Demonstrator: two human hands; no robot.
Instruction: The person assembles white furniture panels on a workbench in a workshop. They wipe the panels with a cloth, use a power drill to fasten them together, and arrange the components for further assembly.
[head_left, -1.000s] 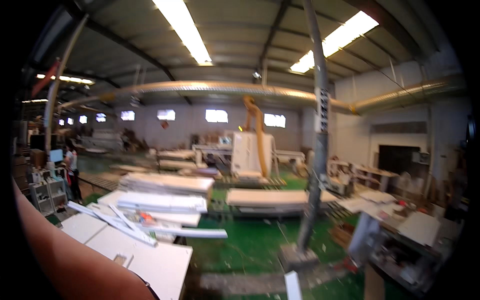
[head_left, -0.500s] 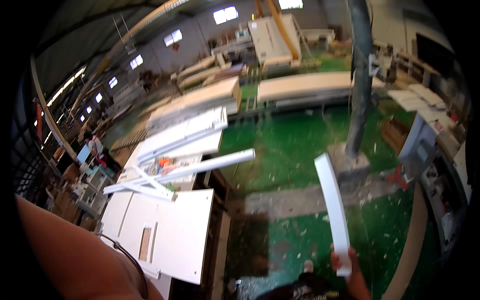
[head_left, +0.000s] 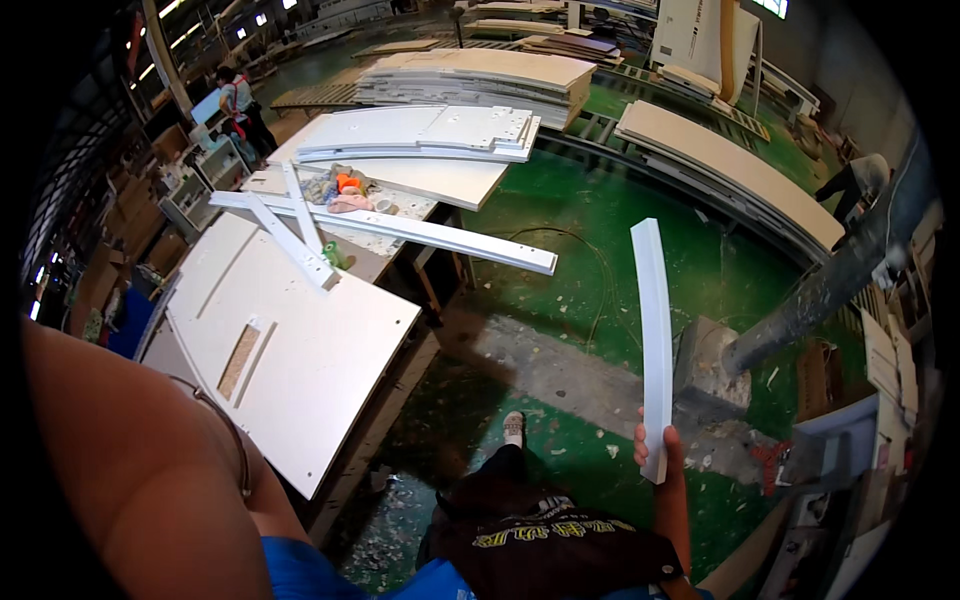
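Note:
My right hand [head_left: 673, 458] is wrapped round the lower end of a long, narrow white board strip [head_left: 653, 330], which stands nearly upright above the floor. My left arm is raised close to the camera, with a thin cord round the wrist [head_left: 228, 430]; part of the left hand [head_left: 130, 460] looms large and its fingers are out of sight. Beyond that arm lies a white panel [head_left: 330, 350] with a rectangular cut-out, on a workbench. Another long white strip [head_left: 440, 235] crosses the bench and juts past its edge, with shorter white strips [head_left: 290, 240] around it.
Stacked white panels [head_left: 420, 135] lie farther along the bench, near an orange and pink heap [head_left: 350, 190] and a green roll [head_left: 333, 256]. Board piles [head_left: 470, 75] sit behind. At right are a post on a concrete block [head_left: 712, 370], a bending person [head_left: 860, 185] and a cabinet.
My view has tipped down and swung right, bringing my apron and shoe into sight. The strip stays in my right hand; my left arm stays raised.

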